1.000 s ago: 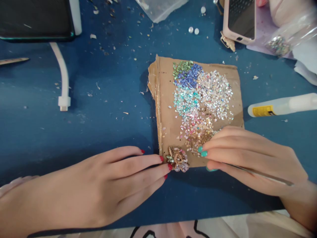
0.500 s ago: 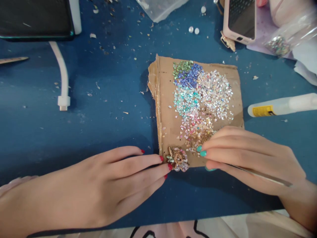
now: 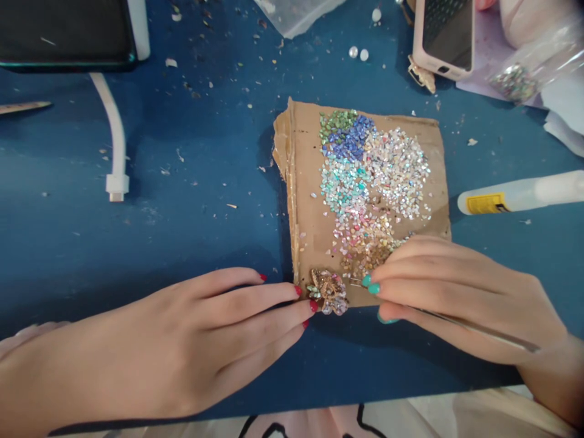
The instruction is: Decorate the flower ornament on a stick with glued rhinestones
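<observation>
A piece of cardboard [image 3: 314,237] lies before me, covered in patches of small shiny chips [image 3: 396,173] in green, blue, turquoise, white, pink and gold. At its near left corner sits a small ornament [image 3: 329,291] set with gold, pink and pale green bits. My left hand [image 3: 205,340] lies with fingers stretched out, its tips at the cardboard's corner and touching the ornament's left side. Pinched in my right hand [image 3: 456,292] is a pair of metal tweezers [image 3: 488,331]. Their tips point left, just right of the ornament; whether they grip a chip is too small to tell.
Right of the cardboard lies a glue pen [image 3: 524,191]. Farther back are a phone [image 3: 447,36], a plastic bag of chips [image 3: 515,82], loose pearls [image 3: 358,53] and another plastic bag [image 3: 296,15]. A dark device [image 3: 64,33] and white cable [image 3: 114,134] lie at the left.
My right hand has moved the tweezers slightly toward me, and their tips are beside the ornament. My left hand and the ornament have stayed in place.
</observation>
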The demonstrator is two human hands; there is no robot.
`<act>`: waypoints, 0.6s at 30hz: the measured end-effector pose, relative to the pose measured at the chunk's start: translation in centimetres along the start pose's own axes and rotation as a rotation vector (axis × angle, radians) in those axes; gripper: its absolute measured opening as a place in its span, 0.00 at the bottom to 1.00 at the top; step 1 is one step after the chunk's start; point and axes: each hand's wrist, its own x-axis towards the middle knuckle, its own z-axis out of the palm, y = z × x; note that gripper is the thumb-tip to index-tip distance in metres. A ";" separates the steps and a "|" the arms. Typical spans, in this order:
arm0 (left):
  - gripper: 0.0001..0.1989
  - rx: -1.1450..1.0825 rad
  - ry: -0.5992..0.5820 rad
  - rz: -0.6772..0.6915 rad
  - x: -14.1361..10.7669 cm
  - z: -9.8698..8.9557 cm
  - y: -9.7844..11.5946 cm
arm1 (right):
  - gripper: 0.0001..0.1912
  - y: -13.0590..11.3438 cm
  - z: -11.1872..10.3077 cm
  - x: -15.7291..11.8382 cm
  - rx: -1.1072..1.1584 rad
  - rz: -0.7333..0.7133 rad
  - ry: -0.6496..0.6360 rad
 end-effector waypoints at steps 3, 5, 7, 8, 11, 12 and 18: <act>0.21 0.000 -0.002 0.008 0.0 -0.1 0.0 | 0.06 0.1 -0.3 0.0 0.000 -0.015 -0.001; 0.21 0.000 -0.004 0.005 0.0 -0.1 0.0 | 0.05 0.2 -0.5 -0.1 -0.004 -0.006 -0.002; 0.21 -0.004 -0.005 0.004 -0.1 0.0 0.0 | 0.04 0.2 -0.4 -0.1 -0.009 0.010 -0.004; 0.21 -0.008 -0.006 0.005 -0.1 0.0 0.0 | 0.04 0.3 -0.3 -0.1 -0.009 0.015 0.003; 0.21 -0.008 -0.022 0.012 -0.2 0.1 0.0 | 0.04 0.3 0.1 -0.1 0.002 0.022 0.021; 0.21 -0.006 -0.026 0.012 -0.2 0.1 0.0 | 0.05 0.3 0.1 -0.1 0.006 0.021 0.021; 0.21 0.001 -0.021 0.026 0.0 -0.2 -0.1 | 0.04 0.2 -0.2 -0.2 0.016 0.020 0.008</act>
